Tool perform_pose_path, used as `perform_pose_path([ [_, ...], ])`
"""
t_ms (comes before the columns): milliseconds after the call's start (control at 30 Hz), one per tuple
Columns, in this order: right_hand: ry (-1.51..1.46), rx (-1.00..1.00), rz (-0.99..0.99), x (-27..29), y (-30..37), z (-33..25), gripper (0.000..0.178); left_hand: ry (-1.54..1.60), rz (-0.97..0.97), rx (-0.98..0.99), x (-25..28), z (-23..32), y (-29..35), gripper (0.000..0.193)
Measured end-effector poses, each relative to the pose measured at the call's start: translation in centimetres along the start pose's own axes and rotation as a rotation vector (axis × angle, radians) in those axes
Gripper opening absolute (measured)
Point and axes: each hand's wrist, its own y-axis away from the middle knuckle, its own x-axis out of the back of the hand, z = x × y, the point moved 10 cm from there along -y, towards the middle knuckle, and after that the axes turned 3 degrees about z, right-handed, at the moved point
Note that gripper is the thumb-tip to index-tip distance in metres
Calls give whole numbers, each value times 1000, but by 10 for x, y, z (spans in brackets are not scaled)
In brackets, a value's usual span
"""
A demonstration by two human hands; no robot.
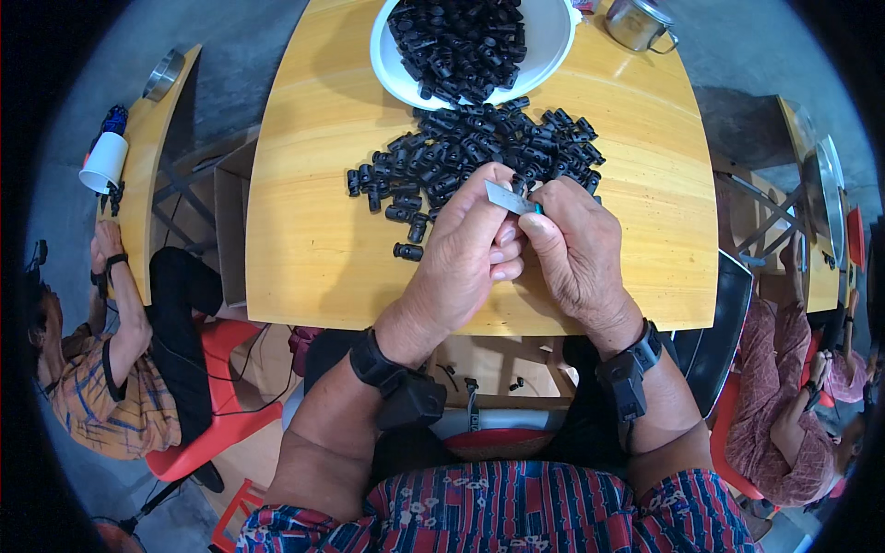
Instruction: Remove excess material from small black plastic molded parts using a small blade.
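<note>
Small black pc (519, 183) is at ctr of frame, just above the fingertips, w/ a flat metal blade (507, 197) right by it. L hand (468, 247) curled, seems to pinch the pc betw. thumb & index; R hand (579, 241) pinches the blade near its teal end, thumb on top. Hands nearly touching; exact contact betw. blade & pc is hidden.

Progress, my read: this one pc is prob. mid-work, as blade's right at it. Loose pile (553, 143) at upper ctr, above the hands, & heap (456, 41) in the white basin (379, 57) at top ctr: one lot may be done & the other left, but can't tell which, pcs look alike at this size.

Count: 1 pc in hand, 1 blade, 1 basin, 1 metal mug (636, 25) upper right. Pile & heap: dozens each, overlapping, no exact no. poss. 1 pc lies at pile's lower-left edge. All on 1 yellow table (309, 230). Further out: 1 white cup (104, 162) & 1 metal bowl (164, 76) upper left; at least 2 co-workers, 1 far left (115, 405), 1 far right (784, 405).
</note>
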Motion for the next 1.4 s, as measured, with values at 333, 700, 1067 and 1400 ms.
perform_pose_path([
  [333, -6, -4, 4, 1, -1, -3, 23, 22, -52, -17, 0, -3, -1, 11],
  [700, 51, 6, -36, -3, -3, -7, 21, 142, -7, -16, 6, -6, -2, 10],
  [1067, 20, -15, -44, -4, -3, -1, 23, 49, -11, -38, 7, -4, -2, 14],
  [1400, -6, -36, -28, -6, -2, 1, 24, 47, 25, -24, 10, -8, -3, 12],
])
